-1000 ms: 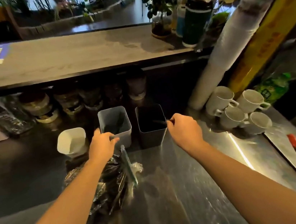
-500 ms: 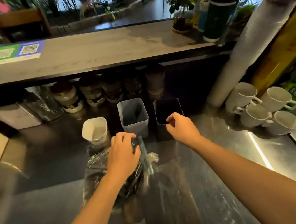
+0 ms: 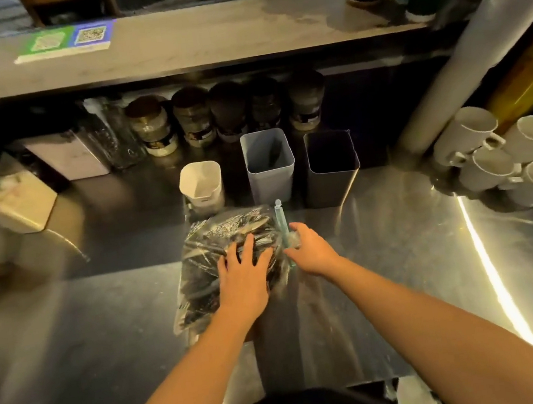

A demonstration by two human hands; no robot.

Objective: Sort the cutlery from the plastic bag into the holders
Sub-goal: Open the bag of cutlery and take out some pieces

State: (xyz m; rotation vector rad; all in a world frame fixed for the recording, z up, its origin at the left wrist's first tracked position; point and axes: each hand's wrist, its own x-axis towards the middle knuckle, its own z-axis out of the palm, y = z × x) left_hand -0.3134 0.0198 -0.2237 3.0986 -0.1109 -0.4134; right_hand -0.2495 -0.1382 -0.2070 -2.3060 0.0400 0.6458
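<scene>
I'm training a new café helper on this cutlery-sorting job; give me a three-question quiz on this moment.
1. True or false: the left hand rests with spread fingers on the plastic bag.
2. Multiple choice: the three holders stand where, relative to the bag? A) behind it B) to its left C) on the upper shelf
3. Fill in: the right hand is at the bag's ____ clip.

Key: 1 true. 2 A: the white holder, light grey holder and dark holder stand in a row behind the bag. 3 green; whether the fingers already pinch it cannot be told.
</scene>
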